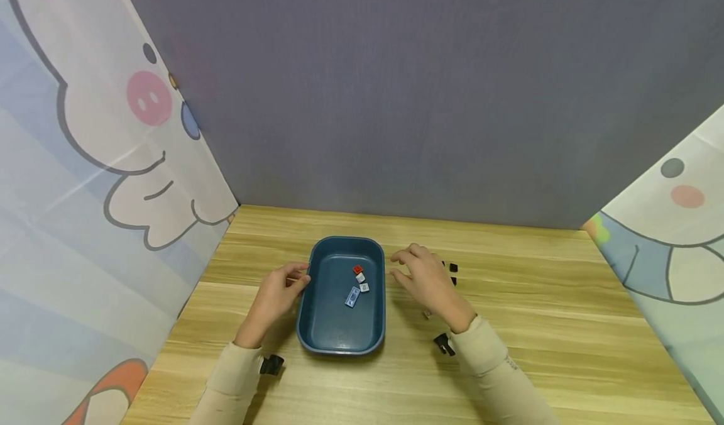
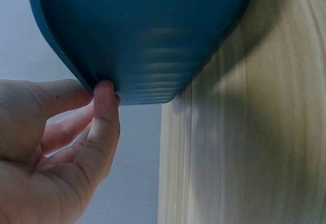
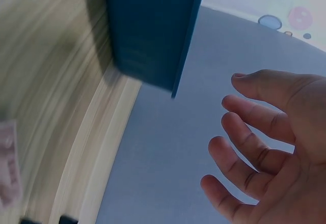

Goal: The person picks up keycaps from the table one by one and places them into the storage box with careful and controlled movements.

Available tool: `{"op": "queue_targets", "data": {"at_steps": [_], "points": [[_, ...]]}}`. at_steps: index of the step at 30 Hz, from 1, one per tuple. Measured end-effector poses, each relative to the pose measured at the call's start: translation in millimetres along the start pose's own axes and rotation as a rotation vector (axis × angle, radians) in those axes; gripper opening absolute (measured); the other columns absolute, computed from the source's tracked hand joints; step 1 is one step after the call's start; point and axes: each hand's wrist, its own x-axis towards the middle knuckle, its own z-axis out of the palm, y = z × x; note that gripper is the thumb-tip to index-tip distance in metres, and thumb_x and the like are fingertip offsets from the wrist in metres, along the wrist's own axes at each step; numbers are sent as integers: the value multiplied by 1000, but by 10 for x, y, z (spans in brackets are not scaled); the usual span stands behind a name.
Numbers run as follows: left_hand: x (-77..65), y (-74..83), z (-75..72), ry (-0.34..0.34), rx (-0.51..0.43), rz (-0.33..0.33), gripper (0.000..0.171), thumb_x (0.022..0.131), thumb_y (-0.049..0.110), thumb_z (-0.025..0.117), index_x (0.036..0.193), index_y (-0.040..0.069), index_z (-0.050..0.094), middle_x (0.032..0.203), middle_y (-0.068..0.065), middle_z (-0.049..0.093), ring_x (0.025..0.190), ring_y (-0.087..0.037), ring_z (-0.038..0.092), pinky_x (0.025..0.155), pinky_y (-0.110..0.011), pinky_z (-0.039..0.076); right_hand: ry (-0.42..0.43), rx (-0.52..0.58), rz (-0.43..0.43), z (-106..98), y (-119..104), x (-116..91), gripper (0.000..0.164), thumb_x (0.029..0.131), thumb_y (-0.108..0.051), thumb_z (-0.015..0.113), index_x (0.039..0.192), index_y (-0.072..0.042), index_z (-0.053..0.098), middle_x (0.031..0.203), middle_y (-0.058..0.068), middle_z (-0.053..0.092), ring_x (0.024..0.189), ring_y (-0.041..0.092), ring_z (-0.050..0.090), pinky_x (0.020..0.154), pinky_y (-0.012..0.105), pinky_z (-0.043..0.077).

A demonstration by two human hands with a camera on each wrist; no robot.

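A dark blue plastic tray (image 1: 325, 321) stands on the wooden table. Inside lie a small red piece (image 1: 357, 269), two small white pieces (image 1: 364, 287) and a longer light-blue piece (image 1: 352, 297). At the tray's left side, my left hand (image 1: 277, 294) pinches the rim between thumb and a finger, as the left wrist view shows on the blue wall (image 2: 153, 35). My right hand (image 1: 427, 280) hovers off the tray's right side. Its fingers (image 3: 244, 180) are loosely bent and spread, apart from the tray and holding nothing.
Several small black pieces (image 1: 454, 267) lie on the table (image 1: 565, 324) beyond the right hand. A pinkish piece (image 3: 9, 163) lies near the right wrist. Dark objects sit beside both sleeves (image 1: 481, 349). A grey panel (image 1: 384, 98) closes off the back; printed cloths hang at both sides.
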Motion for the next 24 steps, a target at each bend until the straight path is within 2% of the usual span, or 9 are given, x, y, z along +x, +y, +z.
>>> {"op": "queue_targets", "data": {"at_steps": [5, 13, 18, 24], "points": [[7, 12, 5, 3, 4, 4, 27, 95, 11, 70, 121, 3, 70, 99, -11, 72, 85, -26, 70, 76, -41, 57, 26, -8, -2, -69, 159, -75, 22, 88, -15, 80, 107, -8, 73, 94, 5, 63, 83, 23, 60, 69, 42, 48], [6, 3, 12, 7, 23, -9, 27, 95, 11, 71, 121, 4, 70, 98, -10, 72, 85, -26, 70, 76, -42, 57, 39, -10, 44, -212, 462, -254, 22, 86, -8, 80, 105, 0, 72, 90, 10, 61, 76, 23, 57, 62, 36, 47], [5, -7, 14, 7, 25, -14, 27, 95, 11, 70, 122, 5, 70, 99, -10, 72, 85, -26, 70, 76, -42, 57, 11, -23, 103, -258, 670, -397, 21, 88, -7, 77, 106, 1, 72, 90, 13, 61, 71, 20, 53, 58, 34, 44], [5, 3, 5, 3, 19, -9, 27, 96, 11, 70, 122, 4, 70, 99, -11, 72, 85, -26, 70, 75, -41, 57, -17, -45, 164, -226, 868, -552, 20, 87, -6, 77, 105, 2, 72, 90, 11, 61, 73, 22, 56, 59, 37, 46]]}}
